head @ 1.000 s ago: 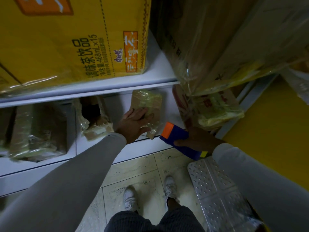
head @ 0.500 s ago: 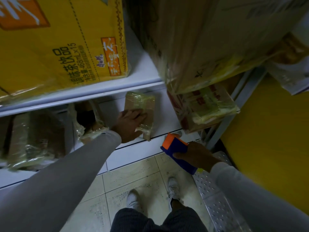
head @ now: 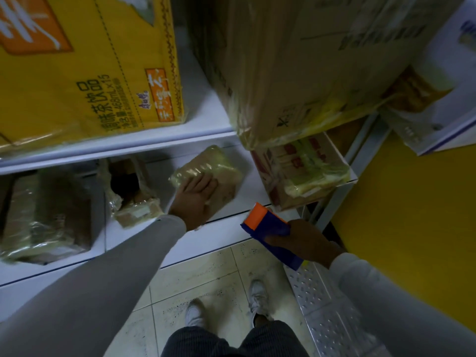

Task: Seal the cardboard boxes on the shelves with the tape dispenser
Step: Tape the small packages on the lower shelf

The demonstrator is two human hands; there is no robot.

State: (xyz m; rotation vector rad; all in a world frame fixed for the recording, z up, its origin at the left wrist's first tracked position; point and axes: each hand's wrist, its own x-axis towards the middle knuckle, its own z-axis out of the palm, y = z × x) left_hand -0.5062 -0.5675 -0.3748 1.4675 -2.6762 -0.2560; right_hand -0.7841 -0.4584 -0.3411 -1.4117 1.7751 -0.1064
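Left hand [head: 197, 199] presses flat on small box [head: 211, 173] near shelf edge [head: 226, 219]; right hand [head: 306, 238] grips tape dispenser [head: 268, 228] apart

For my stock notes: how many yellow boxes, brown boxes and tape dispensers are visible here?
Yellow box: 1
Brown boxes: 5 (big box, wrapped box, open box, small box, red-printed box)
Tape dispenser: 1
Total: 7

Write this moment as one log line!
left hand: flat on small box | right hand: grips tape dispenser | tape: not applied

Stockroom: shelves [head: 123, 144] of cartons [head: 85, 60]
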